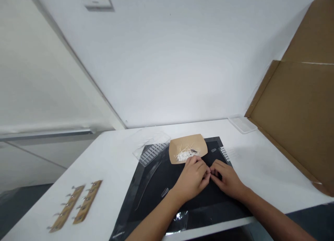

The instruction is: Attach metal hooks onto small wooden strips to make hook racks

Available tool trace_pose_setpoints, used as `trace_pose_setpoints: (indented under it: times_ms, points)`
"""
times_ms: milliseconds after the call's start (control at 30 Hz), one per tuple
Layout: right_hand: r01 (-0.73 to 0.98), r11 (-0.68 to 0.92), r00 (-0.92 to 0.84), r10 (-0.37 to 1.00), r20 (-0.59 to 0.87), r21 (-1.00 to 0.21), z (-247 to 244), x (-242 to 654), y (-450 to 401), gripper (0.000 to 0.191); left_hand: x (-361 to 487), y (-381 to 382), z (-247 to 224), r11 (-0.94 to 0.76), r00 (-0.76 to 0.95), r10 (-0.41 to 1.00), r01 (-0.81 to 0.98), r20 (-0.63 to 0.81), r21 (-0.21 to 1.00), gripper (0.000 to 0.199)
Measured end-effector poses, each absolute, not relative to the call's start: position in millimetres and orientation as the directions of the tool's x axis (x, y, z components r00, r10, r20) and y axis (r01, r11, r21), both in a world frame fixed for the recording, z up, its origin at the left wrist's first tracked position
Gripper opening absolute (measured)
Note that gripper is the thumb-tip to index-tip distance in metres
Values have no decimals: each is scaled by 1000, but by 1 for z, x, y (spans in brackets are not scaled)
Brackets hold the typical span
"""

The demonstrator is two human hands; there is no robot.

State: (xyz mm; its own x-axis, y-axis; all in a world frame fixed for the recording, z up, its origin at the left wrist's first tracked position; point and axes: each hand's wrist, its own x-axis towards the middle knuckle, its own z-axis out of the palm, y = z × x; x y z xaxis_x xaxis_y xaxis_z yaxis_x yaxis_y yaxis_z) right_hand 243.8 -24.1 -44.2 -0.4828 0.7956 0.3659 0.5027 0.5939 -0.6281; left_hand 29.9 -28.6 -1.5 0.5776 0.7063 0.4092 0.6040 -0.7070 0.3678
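Note:
My left hand (193,176) and my right hand (227,178) meet over the black mat (153,199), fingertips pinched together. Whatever is between them is too small or hidden to make out. Just beyond my left hand is a brown paper tray (182,142) holding thin pale sticks and a crumpled white piece (184,155). A small clear piece shaped like a nail tip (165,192) lies left of my left wrist. Another clear piece (213,150) sits on the mat beyond my right hand.
A clear plastic case (153,152) with rows of pale pieces overlaps the mat's far left corner. White dots (225,153) line its right edge. Two wooden strips with metal clips (67,209) lie at left. A translucent tray (242,125) and cardboard (292,119) stand at right.

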Motion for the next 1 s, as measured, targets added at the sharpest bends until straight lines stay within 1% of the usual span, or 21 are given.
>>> trace_pose_setpoints:
  times_ms: [200,367,567,733,833,933,1000]
  points:
    - [468,646,-479,759,442,-603,-40,245,-25,13,29,-30,0,-710,555,704,565,444,420,5]
    - [460,643,-484,759,435,-612,-40,245,-26,10,29,-31,-1,-718,546,696,537,466,443,6]
    - [425,637,-479,761,437,-643,-41,244,-24,8,29,-31,-2,-740,509,671,505,539,445,6]
    - [411,634,-491,759,426,-655,-33,244,-20,6,29,-30,0,-729,425,682,456,595,510,9]
    - [392,659,-525,733,432,-642,-19,243,-13,6,29,-29,1,-725,346,685,416,642,550,7]
    - [357,695,-570,692,444,-624,-7,239,-5,6,28,-28,1,-709,257,692,417,675,569,5]
    - [339,706,-580,677,453,-622,-5,235,0,6,27,-27,2,-687,218,709,430,671,586,4]
